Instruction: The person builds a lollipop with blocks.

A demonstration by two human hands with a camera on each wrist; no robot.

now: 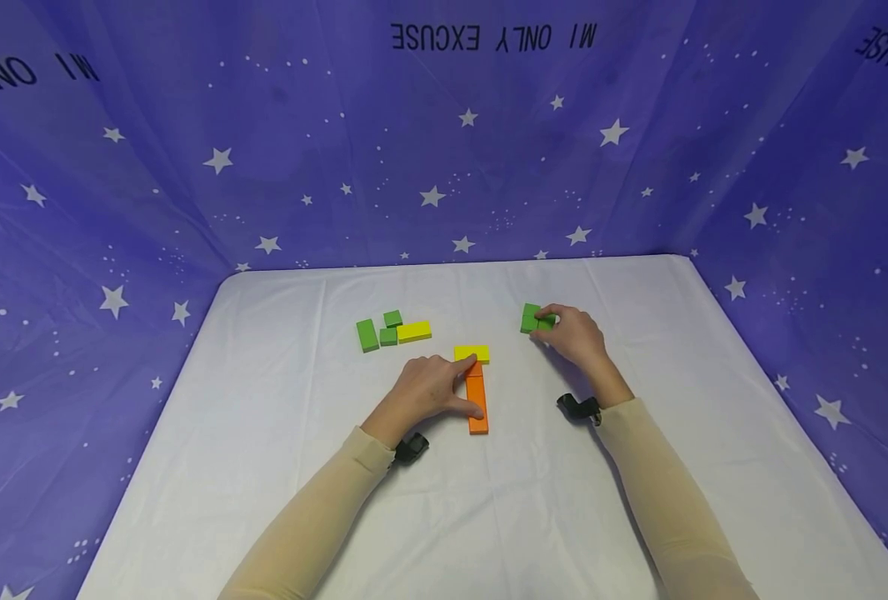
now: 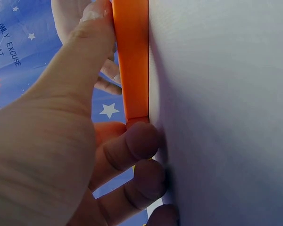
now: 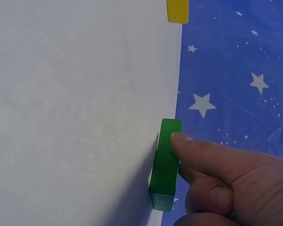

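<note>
A yellow block (image 1: 479, 352) lies across the far end of a row of orange blocks (image 1: 476, 393). My left hand (image 1: 431, 390) touches this row, its thumb on the long orange block (image 2: 136, 61) and a forefinger by the joint with the yellow one; the fingertips come down near the cloth in the left wrist view. To the right, my right hand (image 1: 575, 335) pinches a green block (image 1: 546, 322) beside another green block (image 1: 530, 317). The right wrist view shows the thumb on green block faces (image 3: 166, 165), other fingers bent behind, partly hidden.
Left of the row lie a longer green block (image 1: 367, 335), two small green blocks (image 1: 392, 318) and a yellow block (image 1: 414, 332). White cloth (image 1: 264, 375) covers the table. A blue starry curtain (image 1: 384, 150) hangs behind and at both sides.
</note>
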